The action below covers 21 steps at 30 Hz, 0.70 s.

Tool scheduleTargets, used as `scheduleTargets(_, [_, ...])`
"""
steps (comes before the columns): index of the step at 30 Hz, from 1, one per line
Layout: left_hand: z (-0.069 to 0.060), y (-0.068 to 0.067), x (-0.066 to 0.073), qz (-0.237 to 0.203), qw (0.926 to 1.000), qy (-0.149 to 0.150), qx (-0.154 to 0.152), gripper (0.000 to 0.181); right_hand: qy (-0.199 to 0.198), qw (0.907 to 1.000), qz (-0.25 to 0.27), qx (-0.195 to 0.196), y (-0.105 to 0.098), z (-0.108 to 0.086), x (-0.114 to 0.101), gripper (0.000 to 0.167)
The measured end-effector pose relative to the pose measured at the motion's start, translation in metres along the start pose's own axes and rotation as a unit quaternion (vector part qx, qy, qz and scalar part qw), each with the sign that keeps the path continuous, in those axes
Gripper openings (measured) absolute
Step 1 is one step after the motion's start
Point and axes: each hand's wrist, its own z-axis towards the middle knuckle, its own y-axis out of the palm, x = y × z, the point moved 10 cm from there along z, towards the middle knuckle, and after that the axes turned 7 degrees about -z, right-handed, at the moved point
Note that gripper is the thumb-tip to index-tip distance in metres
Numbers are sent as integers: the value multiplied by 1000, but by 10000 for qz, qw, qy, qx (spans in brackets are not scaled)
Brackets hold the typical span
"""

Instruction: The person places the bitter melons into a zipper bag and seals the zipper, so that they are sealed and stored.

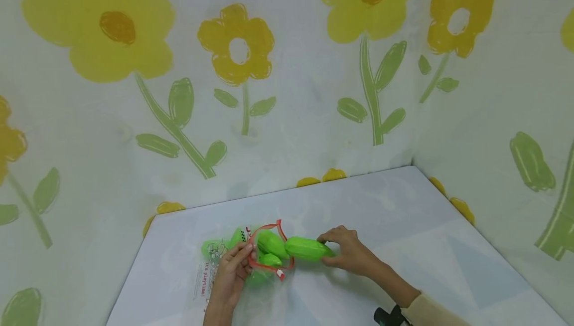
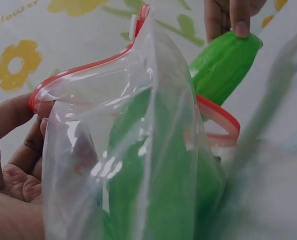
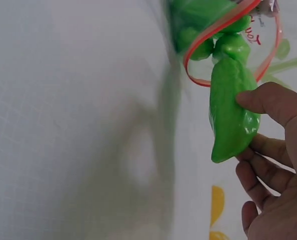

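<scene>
My left hand pinches the red zip rim of a clear plastic zip bag, whose mouth gapes to the right. Several green, glossy pieces lie inside the bag, partly blurred by the plastic in the left wrist view. At the mouth, a long ridged green toy vegetable is held between the thumb and fingers of my right hand. Its tapered end is in my grip, and its other end lies at the red rim. I cannot tell how far that end reaches inside.
Beneath the bag is a pale table with faint bluish shapes. Flower-printed cloth walls rise along its back and sides. A black device sits at my right sleeve. Red lettering is printed on the bag.
</scene>
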Motion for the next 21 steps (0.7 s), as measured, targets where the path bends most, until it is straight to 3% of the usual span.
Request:
scheduleTargets(8, [1, -3, -1, 260, 9987, -37, 438, 15, -259, 9995, 61, -165, -2, 10, -23, 34])
scheduleTargets(21, [-1, 1, 2, 483, 9977, -115, 472, 17, -709, 9952, -310, -595, 3, 22, -49, 36])
